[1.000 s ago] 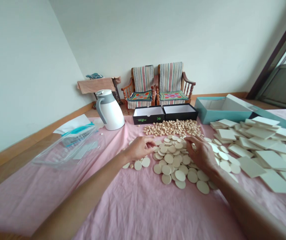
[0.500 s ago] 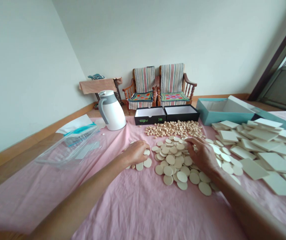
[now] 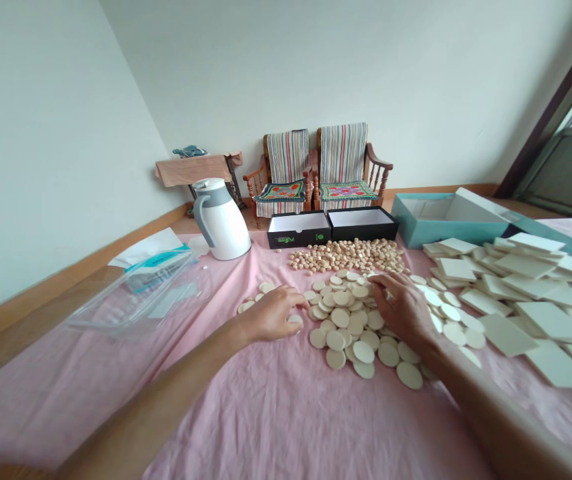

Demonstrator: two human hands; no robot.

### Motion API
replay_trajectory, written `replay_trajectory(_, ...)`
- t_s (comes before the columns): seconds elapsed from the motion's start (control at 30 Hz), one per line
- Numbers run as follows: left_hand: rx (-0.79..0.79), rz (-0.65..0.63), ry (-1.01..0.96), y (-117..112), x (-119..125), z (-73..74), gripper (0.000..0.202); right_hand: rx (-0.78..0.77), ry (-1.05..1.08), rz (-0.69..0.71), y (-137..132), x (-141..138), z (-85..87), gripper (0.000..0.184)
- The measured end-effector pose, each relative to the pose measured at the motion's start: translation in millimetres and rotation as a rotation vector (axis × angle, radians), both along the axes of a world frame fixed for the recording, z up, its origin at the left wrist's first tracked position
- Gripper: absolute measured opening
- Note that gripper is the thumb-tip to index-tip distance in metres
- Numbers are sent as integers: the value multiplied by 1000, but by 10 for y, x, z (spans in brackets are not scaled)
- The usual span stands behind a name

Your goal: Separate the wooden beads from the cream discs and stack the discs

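My left hand (image 3: 275,313) is over the pink cloth with its fingers stretched toward the right and slightly apart. A pale round disc (image 3: 295,320) shows below its fingertips, and a small group of discs (image 3: 266,287) lies behind the hand, partly covered by it. At the right edge of a large heap of the same flat discs (image 3: 341,319), my right hand (image 3: 405,308) rests with bent fingers, the thumb apart from them. Its fingertips touch or nearly touch the heap. Whether a disc lies under its palm is hidden. More discs (image 3: 450,312) spread to its right.
Small wooden beads (image 3: 349,256) form a band behind the discs, before two black boxes (image 3: 300,239). Square pale tiles (image 3: 526,290) and a teal box (image 3: 431,230) are at right. A white jug (image 3: 226,227) and a clear plastic tray (image 3: 136,307) stand left.
My left hand has opened from a closed, curled pose, its fingers now reaching right toward the heap. My right hand has stayed almost in place. The view has shifted very slightly.
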State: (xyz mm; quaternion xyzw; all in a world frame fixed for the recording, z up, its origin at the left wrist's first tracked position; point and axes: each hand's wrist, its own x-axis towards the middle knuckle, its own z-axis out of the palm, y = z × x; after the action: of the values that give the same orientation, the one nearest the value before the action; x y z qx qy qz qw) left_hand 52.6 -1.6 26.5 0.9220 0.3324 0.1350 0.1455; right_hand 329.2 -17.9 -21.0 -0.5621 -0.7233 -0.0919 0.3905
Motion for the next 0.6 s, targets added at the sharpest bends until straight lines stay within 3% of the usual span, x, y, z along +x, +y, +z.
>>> replay_trajectory(0.2,56,3,78,-91,-98,-117,29,1,5,3,2,-6,4,20)
replay_trajectory(0.37,36,22,54,-50,-53,-106,27,-7,11,-5,7,14,0,20)
replay_trajectory(0.6,27,98,-215,63,398,-18,29,-5,22,-8,14,22,2,20)
